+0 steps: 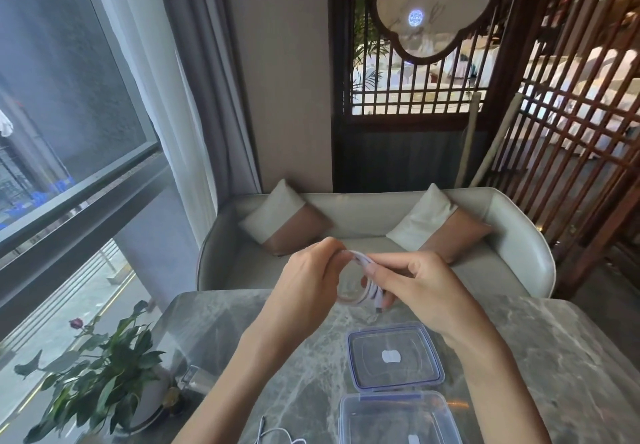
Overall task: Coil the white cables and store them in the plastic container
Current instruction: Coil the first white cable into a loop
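Both hands hold one white cable [360, 296] up above the grey marble table [214, 332]. The cable is wound into a small loop, with a plug end hanging below my right fingers. My left hand [306, 281] pinches the loop's left side and my right hand [420, 287] grips its right side. Below the hands lies the clear plastic lid [394, 357] with a blue rim. The open plastic container [398, 416] stands at the near edge, right of centre. A second white cable [277, 435] lies loose on the table at the bottom edge.
A potted plant [93, 374] with a dark rose stands at the table's left corner, beside a small glass object [194, 376]. A grey sofa [363, 215] with two cushions faces me beyond the table. A window is on the left, a wooden lattice screen on the right.
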{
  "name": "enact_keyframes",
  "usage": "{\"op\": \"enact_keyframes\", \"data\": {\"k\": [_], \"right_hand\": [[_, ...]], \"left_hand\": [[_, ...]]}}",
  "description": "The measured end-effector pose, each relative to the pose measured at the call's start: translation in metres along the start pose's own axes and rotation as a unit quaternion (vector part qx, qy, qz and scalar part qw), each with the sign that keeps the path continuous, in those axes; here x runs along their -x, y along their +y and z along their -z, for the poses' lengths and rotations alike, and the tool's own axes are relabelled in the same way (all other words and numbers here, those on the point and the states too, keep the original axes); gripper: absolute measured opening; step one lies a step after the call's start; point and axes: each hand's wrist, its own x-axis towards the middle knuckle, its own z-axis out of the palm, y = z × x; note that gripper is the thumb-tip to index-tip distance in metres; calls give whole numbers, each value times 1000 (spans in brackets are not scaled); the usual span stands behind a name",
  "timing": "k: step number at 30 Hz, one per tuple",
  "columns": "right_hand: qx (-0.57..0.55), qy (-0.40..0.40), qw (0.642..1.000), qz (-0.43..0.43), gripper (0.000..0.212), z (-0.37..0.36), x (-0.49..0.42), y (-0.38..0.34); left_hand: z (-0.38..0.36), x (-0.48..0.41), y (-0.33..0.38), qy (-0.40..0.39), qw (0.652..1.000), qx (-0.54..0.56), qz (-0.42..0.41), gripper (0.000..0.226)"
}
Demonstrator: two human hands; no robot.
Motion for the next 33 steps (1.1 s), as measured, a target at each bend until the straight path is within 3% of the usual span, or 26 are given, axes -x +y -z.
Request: {"op": "enact_keyframes", "data": {"k": [5,7,10,13,16,19,23,29,33], "right_hand": [[21,6,1000,12,22,-1,2,1],[11,6,1000,19,23,-2,1,0],[-59,-59,996,26,29,4,-3,-6],[-100,-118,988,20,36,17,-5,-9],[-139,-43,989,3,25,14,-10,-3],[-158,-18,987,-2,20,-4,-10,5],[-155,3,988,-20,27,-6,0,10],[-132,10,990,-40,20,14,12,5],[-189,53,979,-56,27,4,16,-2]], "left_hand": [[-2,3,1,-33,999,12,-2,25],[-6,3,1,-8,1000,15,5,23],[-4,1,-1,28,1000,3,-3,21],[2,1,-2,0,998,65,4,27],[2,2,3,-30,989,141,17,31],[-4,-1,7,-18,990,142,18,31],[-10,-3,4,42,997,62,7,29],[-18,1,4,42,998,-56,0,29],[-23,3,19,61,996,-57,-16,7]]}}
